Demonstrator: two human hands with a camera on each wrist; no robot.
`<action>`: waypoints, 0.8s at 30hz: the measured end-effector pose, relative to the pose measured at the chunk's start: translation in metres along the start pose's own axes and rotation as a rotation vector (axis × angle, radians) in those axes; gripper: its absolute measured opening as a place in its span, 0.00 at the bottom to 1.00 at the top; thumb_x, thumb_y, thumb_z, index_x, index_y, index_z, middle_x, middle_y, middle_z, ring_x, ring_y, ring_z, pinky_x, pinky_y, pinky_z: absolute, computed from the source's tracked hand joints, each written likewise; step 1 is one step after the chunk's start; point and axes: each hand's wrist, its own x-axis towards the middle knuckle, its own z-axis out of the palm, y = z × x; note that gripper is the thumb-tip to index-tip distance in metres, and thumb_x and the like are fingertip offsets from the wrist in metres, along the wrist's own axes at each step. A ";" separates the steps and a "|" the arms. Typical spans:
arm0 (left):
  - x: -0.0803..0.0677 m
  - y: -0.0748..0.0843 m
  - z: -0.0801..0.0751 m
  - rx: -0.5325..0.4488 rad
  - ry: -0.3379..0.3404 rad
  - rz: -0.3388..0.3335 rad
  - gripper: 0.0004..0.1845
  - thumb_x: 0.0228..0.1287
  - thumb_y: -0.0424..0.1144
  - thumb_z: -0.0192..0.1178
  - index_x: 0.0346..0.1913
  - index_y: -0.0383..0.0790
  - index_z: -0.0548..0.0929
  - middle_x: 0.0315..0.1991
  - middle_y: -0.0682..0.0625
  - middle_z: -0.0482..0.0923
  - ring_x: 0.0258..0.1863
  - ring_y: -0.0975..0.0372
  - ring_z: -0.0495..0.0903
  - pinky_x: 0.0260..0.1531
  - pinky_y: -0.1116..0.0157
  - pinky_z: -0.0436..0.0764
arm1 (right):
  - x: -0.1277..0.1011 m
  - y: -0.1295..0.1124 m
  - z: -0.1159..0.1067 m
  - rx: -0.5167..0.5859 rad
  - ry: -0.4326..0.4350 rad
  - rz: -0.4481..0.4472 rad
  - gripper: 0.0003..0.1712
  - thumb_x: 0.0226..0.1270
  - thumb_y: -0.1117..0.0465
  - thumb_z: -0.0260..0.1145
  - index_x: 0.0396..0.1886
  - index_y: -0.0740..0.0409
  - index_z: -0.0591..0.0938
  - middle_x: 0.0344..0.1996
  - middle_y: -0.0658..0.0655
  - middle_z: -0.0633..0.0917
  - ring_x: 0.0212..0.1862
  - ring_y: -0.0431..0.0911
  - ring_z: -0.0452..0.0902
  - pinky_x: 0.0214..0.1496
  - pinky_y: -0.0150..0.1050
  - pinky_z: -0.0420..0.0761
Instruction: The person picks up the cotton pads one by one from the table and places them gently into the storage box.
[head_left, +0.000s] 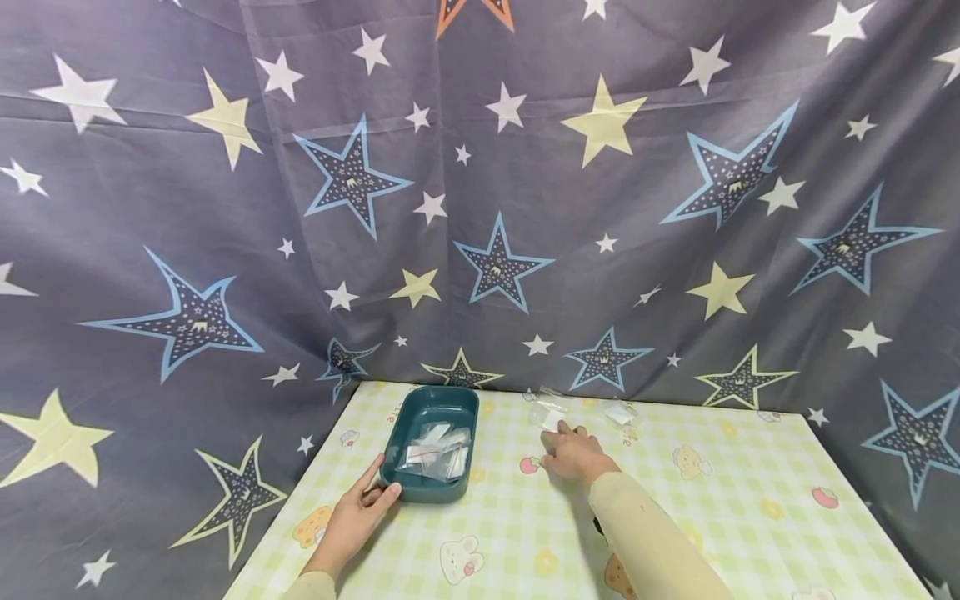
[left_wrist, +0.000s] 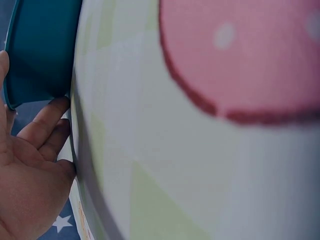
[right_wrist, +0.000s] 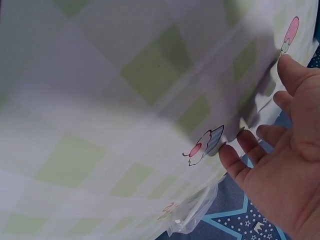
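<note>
A dark teal tray (head_left: 433, 492) stands on the table, with several clear plastic bags (head_left: 441, 457) holding white pieces inside it. My left hand (head_left: 352, 518) holds the tray's near left corner, thumb on the near wall and forefinger along the left wall. In the left wrist view, fingers (left_wrist: 45, 122) touch the tray (left_wrist: 42, 55) low down by the tabletop. My right hand (head_left: 576, 454) reaches over the table, its fingertips at the near edge of a clear bag (head_left: 553, 411) with a white piece. Loosely bent fingers (right_wrist: 232, 161) show in the right wrist view, with nothing visibly pinched.
Another clear bag (head_left: 619, 412) with a white piece lies to the right, near the table's far edge; the right wrist view shows a bag (right_wrist: 192, 212) at that edge. A patterned cloth (head_left: 600, 583) covers the table. A star-printed curtain (head_left: 495, 333) hangs behind.
</note>
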 end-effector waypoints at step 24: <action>0.001 -0.002 0.001 -0.005 -0.002 -0.003 0.47 0.72 0.69 0.62 0.87 0.64 0.55 0.75 0.30 0.73 0.75 0.42 0.75 0.72 0.40 0.77 | 0.010 0.000 0.013 -0.278 0.149 -0.107 0.16 0.82 0.53 0.62 0.59 0.57 0.84 0.59 0.60 0.84 0.60 0.61 0.75 0.62 0.64 0.80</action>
